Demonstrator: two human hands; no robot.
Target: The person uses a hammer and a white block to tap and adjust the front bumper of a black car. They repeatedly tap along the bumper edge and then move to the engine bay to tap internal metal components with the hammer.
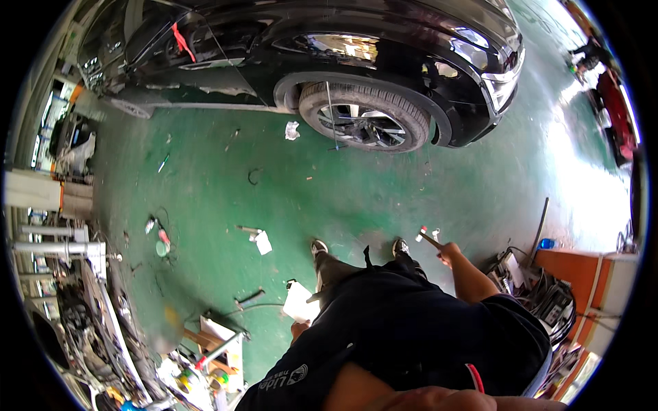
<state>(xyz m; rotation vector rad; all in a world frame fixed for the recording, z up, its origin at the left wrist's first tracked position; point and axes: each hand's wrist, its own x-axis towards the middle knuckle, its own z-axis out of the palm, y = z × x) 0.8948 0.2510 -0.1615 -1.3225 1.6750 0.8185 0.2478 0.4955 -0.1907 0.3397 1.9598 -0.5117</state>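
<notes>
My right hand (449, 253) is closed round the handle of a small mallet (431, 240), whose red and white head points away to the left. Low on the left, my left hand (299, 330) grips the lower edge of a flat white sheet (299, 303); its fingers are partly hidden. A dark thing shows at the sheet's top corner, too small to make out. Beyond my feet stands a black car (274, 61), its front wheel (363, 120) facing me. A thin rod or cord hangs in front of that wheel. A red cloth (182, 42) hangs on the car's side.
On the green floor (226, 192) lie a hammer-like tool with white paper (263, 242), a power tool (163, 240), a crumpled white wad (292, 130) and a dark-handled tool (250, 299). Car parts (89, 315) fill the left side. An orange cabinet (572, 270) and cables stand at right.
</notes>
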